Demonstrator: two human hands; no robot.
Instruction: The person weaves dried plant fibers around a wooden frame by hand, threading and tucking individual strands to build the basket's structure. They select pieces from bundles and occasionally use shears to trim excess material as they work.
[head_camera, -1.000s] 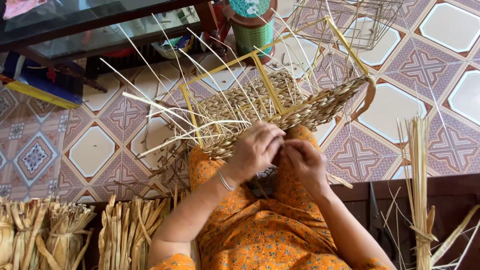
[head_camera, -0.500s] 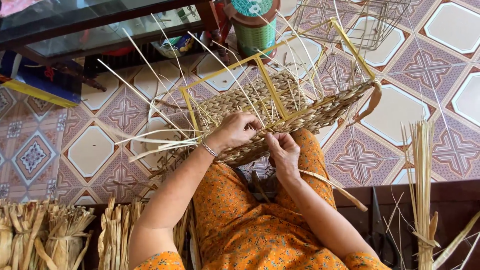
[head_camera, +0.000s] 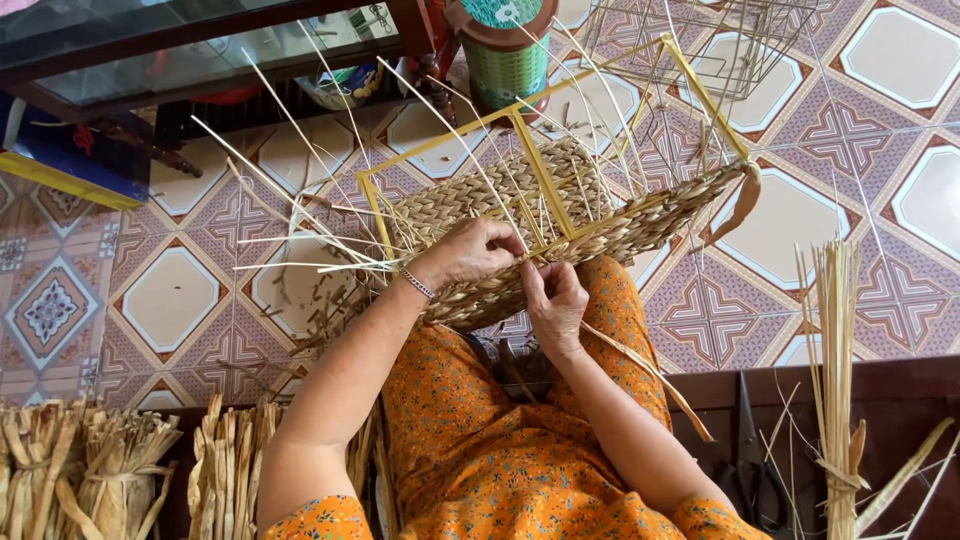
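You work 1 half-woven basket (head_camera: 560, 230) on your lap, against its near rim. Your left hand (head_camera: 470, 252) curls shut on the woven wall; your right hand (head_camera: 553, 300) pinches 1 reed strand (head_camera: 650, 372). Bare tiled floor (head_camera: 170, 300) lies open to your left.

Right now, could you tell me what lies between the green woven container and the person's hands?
In the head view, the half-woven basket on its yellow wire frame spans the stretch from the green woven container to both hands.
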